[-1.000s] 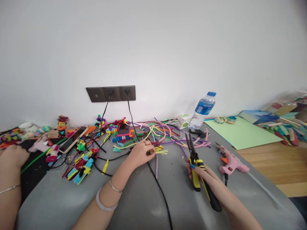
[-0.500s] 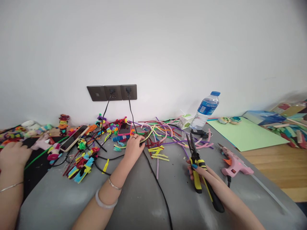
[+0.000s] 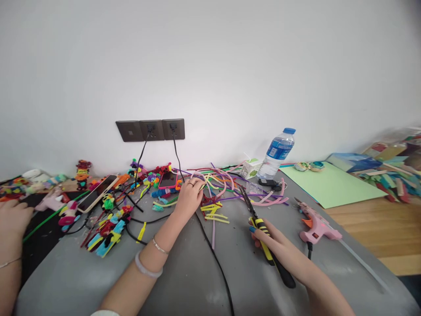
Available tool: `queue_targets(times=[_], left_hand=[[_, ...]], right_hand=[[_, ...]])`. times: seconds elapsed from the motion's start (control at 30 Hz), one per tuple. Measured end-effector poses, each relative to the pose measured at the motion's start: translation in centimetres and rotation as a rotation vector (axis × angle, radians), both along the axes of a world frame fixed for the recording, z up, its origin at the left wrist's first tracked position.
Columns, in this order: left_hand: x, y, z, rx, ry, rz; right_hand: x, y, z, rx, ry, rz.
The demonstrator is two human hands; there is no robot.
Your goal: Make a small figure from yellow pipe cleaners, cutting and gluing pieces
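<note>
My left hand point(image 3: 190, 196), with a ring and bracelets, is over the pile of pipe cleaners at the back of the table. Its fingers are pinched on a pale yellow pipe cleaner point(image 3: 171, 203), which runs out to both sides; the fingertips are partly hidden. In my right hand point(image 3: 268, 237) is a pair of pliers point(image 3: 261, 226) with black and yellow handles. Their jaws are together and point at the pile. Short yellow pipe cleaner pieces point(image 3: 215, 217) lie between my hands.
Another person's hand point(image 3: 15, 221) rests at the far left, by pipe-cleaner figures point(image 3: 108, 230) and a phone point(image 3: 98, 193). A black cable point(image 3: 213, 252) crosses the table. Rightward are a water bottle point(image 3: 277, 153), keys point(image 3: 271, 183), a pink glue gun point(image 3: 319, 227) and green paper point(image 3: 338, 186).
My left hand has moved slightly right and its fingers have drawn together on the yellow pipe cleaner. The pliers' jaws and handles have closed in my right hand. The view has shifted slightly.
</note>
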State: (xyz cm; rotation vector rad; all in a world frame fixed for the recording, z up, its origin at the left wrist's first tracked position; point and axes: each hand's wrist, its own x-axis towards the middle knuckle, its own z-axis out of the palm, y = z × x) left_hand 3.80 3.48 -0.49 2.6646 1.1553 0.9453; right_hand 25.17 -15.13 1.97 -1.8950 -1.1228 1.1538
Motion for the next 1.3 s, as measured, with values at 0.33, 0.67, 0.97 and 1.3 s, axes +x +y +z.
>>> queue_targets(times=[0.33,0.67,0.97,1.3], left_hand=[[4.3,4.5,0.3,-0.164,0.059,-0.057],[0.4,1.5,0.5,-0.658,-0.714,-0.258],[1.0,-2.5,0.7,-1.265,-1.029,-0.311],[0.8,-3.2,0.2,-1.316,-0.917,-0.290]], right_hand=[[-0.2,0.3,-0.2,0.146,-0.364,-0.044],[-2.1,3.3,-4.1,0.123,-0.970,-0.109],[-1.4,5.5,-3.0,0.547,-0.437,-0.083],[-3.8,12.8,-0.5,0.494,0.493,0.304]])
